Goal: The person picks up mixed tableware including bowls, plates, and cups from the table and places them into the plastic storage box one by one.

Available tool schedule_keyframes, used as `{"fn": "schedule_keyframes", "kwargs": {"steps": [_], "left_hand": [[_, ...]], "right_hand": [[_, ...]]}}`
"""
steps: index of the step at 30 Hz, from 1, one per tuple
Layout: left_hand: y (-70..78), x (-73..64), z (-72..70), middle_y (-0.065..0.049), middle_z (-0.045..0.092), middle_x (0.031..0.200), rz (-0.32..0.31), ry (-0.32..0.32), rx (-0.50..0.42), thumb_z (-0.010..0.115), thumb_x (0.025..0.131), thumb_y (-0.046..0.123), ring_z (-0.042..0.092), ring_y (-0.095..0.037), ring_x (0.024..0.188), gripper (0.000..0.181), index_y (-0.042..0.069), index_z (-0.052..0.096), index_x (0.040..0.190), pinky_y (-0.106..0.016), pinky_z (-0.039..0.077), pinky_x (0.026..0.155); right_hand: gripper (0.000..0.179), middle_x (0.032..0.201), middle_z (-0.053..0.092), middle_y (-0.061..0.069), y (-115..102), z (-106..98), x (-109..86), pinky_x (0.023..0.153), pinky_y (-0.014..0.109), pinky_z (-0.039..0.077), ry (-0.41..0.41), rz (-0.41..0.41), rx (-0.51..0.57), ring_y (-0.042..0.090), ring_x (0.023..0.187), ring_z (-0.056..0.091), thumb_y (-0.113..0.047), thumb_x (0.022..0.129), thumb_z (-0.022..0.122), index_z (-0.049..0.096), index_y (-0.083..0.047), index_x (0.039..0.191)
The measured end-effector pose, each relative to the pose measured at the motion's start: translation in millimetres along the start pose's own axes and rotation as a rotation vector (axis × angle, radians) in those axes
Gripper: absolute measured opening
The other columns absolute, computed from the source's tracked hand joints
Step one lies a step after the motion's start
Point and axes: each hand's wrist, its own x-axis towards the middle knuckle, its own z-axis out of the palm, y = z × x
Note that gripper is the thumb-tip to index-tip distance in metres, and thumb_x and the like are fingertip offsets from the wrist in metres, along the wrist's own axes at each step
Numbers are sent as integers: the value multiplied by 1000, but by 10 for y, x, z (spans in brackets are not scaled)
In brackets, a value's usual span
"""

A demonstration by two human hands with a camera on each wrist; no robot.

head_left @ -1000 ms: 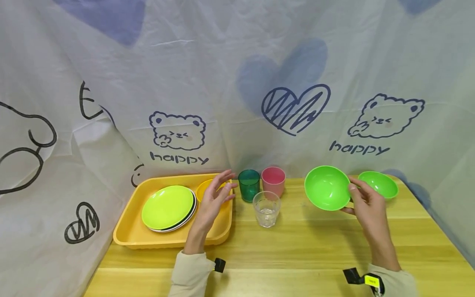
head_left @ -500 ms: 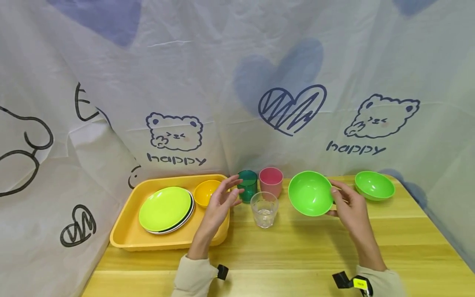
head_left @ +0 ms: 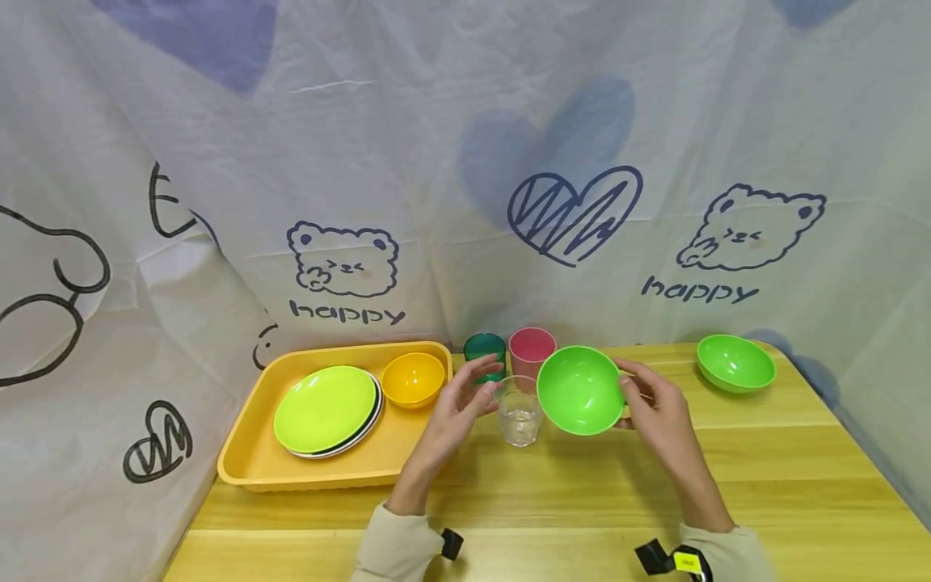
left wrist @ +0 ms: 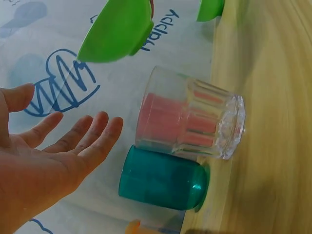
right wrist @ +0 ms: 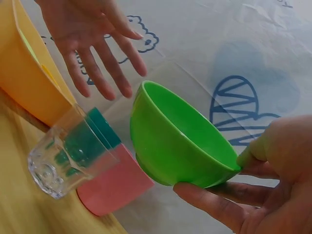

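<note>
My right hand (head_left: 653, 412) pinches the right rim of a green bowl (head_left: 579, 391), thumb at the rim and fingers under the outside. The bowl hangs tilted above the table, its inside facing me. Fingers spread and holding nothing, my left hand (head_left: 460, 408) is raised left of the bowl. In the head view its fingertips overlap a clear glass (head_left: 520, 420) and a teal cup (head_left: 484, 356). Behind the glass stands a pink cup (head_left: 532, 352), partly covered by the bowl. The left wrist view shows the left palm apart from the clear glass (left wrist: 190, 114).
On the left, a yellow tray (head_left: 243, 440) holds stacked plates, a lime one (head_left: 326, 410) on top, and an orange bowl (head_left: 413, 380). A second green bowl (head_left: 736, 363) sits at the back right of the wooden table (head_left: 800, 485). A printed curtain (head_left: 465, 162) hangs behind.
The green bowl in my right hand has moved left and slightly down, coming closer to the left hand. My left hand has shifted right, from over the tray's edge to before the cups.
</note>
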Motion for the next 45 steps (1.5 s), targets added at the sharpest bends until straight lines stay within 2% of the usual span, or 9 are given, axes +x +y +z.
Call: {"fn": "schedule_keyframes", "kwargs": {"steps": [3, 7, 12, 18, 22, 31, 38, 45], "left_hand": [[-9, 4, 36, -21, 47, 151, 9, -18, 3, 50, 110, 17, 52, -42, 134, 47, 4, 41, 153, -52, 52, 103], [-5, -6, 83, -20, 47, 152, 20, -47, 14, 52, 109, 16, 52, -44, 133, 47, 4, 42, 153, -55, 51, 102], [-2, -10, 147, -14, 47, 154, 27, -90, 16, 52, 109, 17, 53, -40, 133, 47, 7, 43, 154, -58, 51, 101], [-19, -14, 199, -16, 48, 150, -10, -131, 22, 51, 109, 18, 58, -36, 125, 49, 9, 41, 156, -43, 60, 90], [-23, -26, 208, -16, 48, 148, -44, -133, 7, 50, 110, 20, 61, -36, 119, 50, 9, 38, 157, -42, 62, 83], [-26, -32, 197, -11, 44, 154, -101, -114, -14, 46, 111, 25, 57, -36, 122, 47, 16, 40, 157, -54, 59, 87], [-32, -38, 190, -14, 46, 152, -76, -125, 9, 44, 112, 19, 56, -36, 124, 45, 10, 42, 156, -47, 59, 90], [-8, -41, 167, -12, 47, 151, -95, -102, 25, 45, 111, 17, 57, -36, 123, 43, 13, 45, 154, -46, 61, 86]], "right_hand": [[38, 125, 64, 30, -7, 50, -9, 65, 34, 63, -25, 6, 4, 10, 83, 68, -17, 109, 50, 57, 0, 142], [37, 118, 67, 29, -19, 118, -21, 64, 37, 64, -50, -8, 30, 13, 80, 69, -13, 108, 51, 57, 0, 142], [33, 111, 69, 28, -13, 196, -42, 62, 37, 63, -84, -45, 60, 14, 78, 69, -11, 108, 51, 60, 1, 137], [31, 111, 70, 25, -12, 271, -69, 60, 37, 63, -140, -68, 45, 16, 77, 68, -12, 108, 52, 62, -1, 135], [30, 112, 69, 23, -17, 315, -85, 59, 37, 63, -168, -75, 20, 17, 77, 67, -11, 108, 52, 63, -2, 135], [32, 114, 68, 20, -60, 360, -113, 60, 30, 62, -190, -50, 16, 22, 81, 66, -13, 108, 53, 61, -3, 138], [32, 117, 68, 21, -34, 358, -121, 61, 39, 63, -204, -47, 16, 21, 82, 68, -12, 108, 52, 61, -3, 137], [33, 116, 67, 22, -17, 356, -98, 64, 38, 64, -246, -55, 22, 22, 86, 71, -14, 109, 52, 59, -2, 139]]}}
